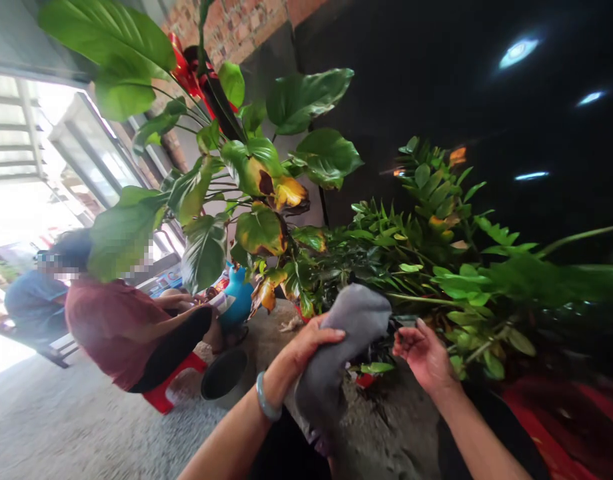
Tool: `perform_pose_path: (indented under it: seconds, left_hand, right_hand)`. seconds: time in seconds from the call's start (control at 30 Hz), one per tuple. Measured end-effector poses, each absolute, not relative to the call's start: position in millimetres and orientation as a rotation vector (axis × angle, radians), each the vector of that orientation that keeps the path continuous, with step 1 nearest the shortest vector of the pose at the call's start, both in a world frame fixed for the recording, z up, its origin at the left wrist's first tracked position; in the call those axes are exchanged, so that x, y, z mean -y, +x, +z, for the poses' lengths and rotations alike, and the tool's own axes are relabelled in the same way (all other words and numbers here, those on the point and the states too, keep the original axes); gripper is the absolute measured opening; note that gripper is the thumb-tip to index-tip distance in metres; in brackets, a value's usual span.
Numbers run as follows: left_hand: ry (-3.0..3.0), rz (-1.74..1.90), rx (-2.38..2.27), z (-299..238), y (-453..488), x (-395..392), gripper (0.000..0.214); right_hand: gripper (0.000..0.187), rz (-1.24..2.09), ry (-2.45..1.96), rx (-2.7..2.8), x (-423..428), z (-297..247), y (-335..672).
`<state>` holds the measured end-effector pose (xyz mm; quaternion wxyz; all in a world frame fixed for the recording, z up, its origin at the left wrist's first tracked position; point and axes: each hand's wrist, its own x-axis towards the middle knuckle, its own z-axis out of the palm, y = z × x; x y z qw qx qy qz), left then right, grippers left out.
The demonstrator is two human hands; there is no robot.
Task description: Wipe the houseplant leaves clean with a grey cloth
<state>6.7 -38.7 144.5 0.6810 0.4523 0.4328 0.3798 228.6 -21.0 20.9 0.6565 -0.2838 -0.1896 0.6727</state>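
Observation:
My left hand (306,347) is closed on a grey cloth (346,347), which drapes down over the hand and bunches up near the plants. A pale green bracelet (266,398) sits on that wrist. My right hand (422,353) is held palm up with fingers loosely curled and apart, right beside the cloth and under the thin leaves of a low green plant (436,267). It holds nothing. A taller plant with broad leaves (256,167), some yellow and brown, rises to the left of the cloth.
A person in a dark red shirt (111,327) sits on a red stool (171,387) at the left, another person in blue (33,303) behind. A dark bowl (225,377) lies on the ground, a blue pot (239,297) behind it. Brick wall and dark panel stand at the back.

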Motion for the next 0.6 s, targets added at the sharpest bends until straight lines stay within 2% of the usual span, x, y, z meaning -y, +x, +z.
perform_pose_path:
  seconds: [0.13, 0.2, 0.27, 0.43, 0.53, 0.6]
  left_hand:
    - [0.988, 1.245, -0.881, 193, 8, 13, 0.042]
    - [0.937, 1.356, -0.891, 198, 16, 0, 0.041]
    - [0.933, 1.306, -0.948, 183, 25, -1, 0.043]
    - [1.001, 0.815, -1.008, 119, 21, 40, 0.046]
    - [0.994, 0.773, -0.956, 125, 3, 56, 0.049]
    - [0.980, 0.963, -0.937, 148, -9, 50, 0.047]
  right_hand:
    - [0.032, 1.572, -0.577, 0.447, 22, 24, 223]
    - [0.033, 1.587, -0.560, 0.456, 23, 26, 217]
    - [0.034, 1.595, -0.558, 0.469, 23, 26, 214]
    - [0.033, 1.590, -0.583, 0.465, 20, 19, 222]
    - [0.034, 1.573, -0.576, 0.447, 19, 17, 227]
    - [0.034, 1.572, -0.579, 0.446, 19, 19, 226]
